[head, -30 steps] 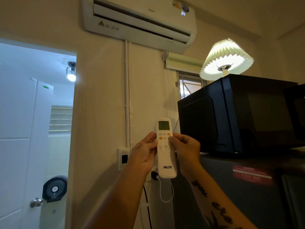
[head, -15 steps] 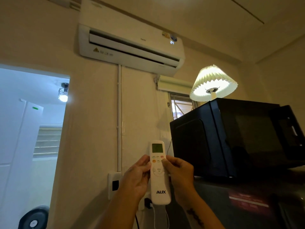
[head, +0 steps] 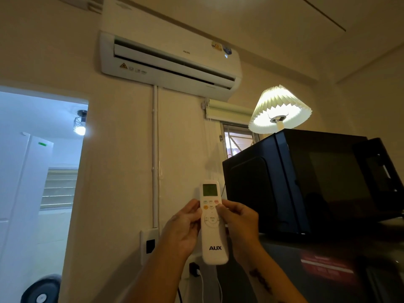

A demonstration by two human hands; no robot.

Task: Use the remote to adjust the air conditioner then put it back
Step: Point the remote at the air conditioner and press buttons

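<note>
Fridge [head: 328, 270], dark, at 4 o'clock: top surface carries black microwave [head: 306, 182], sitting directly on it. Lit pleated lamp [head: 279, 110] at 1 o'clock, above microwave's rear edge; base hidden, support can't be told.

A single head-worn wide-angle camera looks forward and tilts up at the wall, taking in the air conditioner [head: 170, 64] high up and the ceiling above it. The hands sit close to the lens at the lower middle, the doorway [head: 41, 171] at left, the microwave [head: 306, 182] near at right.
</note>
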